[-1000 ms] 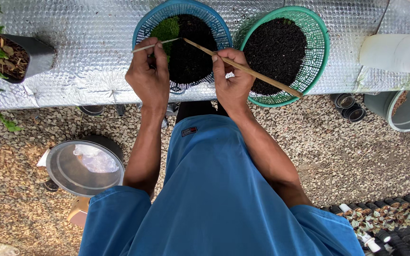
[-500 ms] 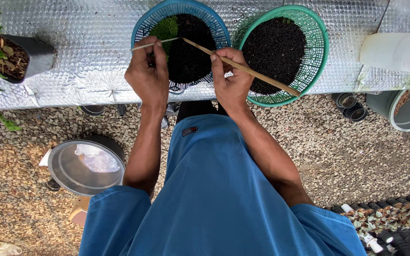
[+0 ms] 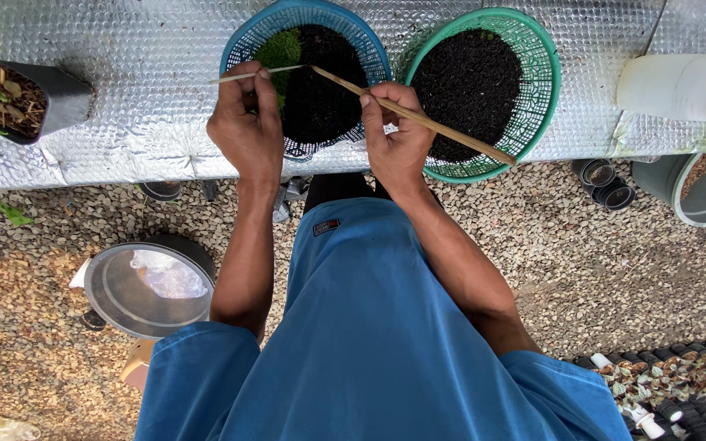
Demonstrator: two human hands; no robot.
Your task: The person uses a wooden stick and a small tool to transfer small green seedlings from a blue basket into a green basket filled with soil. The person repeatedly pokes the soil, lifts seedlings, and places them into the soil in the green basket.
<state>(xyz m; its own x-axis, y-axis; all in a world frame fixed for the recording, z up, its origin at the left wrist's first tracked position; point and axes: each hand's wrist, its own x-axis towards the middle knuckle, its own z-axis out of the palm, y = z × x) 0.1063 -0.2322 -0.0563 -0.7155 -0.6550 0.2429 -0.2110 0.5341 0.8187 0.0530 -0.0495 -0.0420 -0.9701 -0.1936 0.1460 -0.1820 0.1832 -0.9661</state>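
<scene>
My left hand point(image 3: 246, 122) pinches a thin pale stick point(image 3: 275, 70) whose tip reaches over a patch of green moss-like seedlings point(image 3: 278, 51) in the blue mesh basket point(image 3: 369, 51). My right hand point(image 3: 395, 135) grips a longer wooden stick point(image 3: 443, 129) that slants from the blue basket's dark soil point(image 3: 324, 82) down across the green mesh basket point(image 3: 542, 90). The two stick tips nearly meet above the soil. The green basket holds only dark soil point(image 3: 471, 86).
Both baskets rest on a silver bubble-foil bench point(image 3: 132, 106). A black pot of dry leaves point(image 3: 30, 98) stands at left, a white spray bottle point(image 3: 680, 86) at right. A lidded metal pot point(image 3: 150, 287), a grey bucket point(image 3: 700, 192) and seedling trays point(image 3: 672, 384) sit on gravel.
Both hands and the two sticks have shifted only slightly over the blue basket; the stick tips stay close together above the soil.
</scene>
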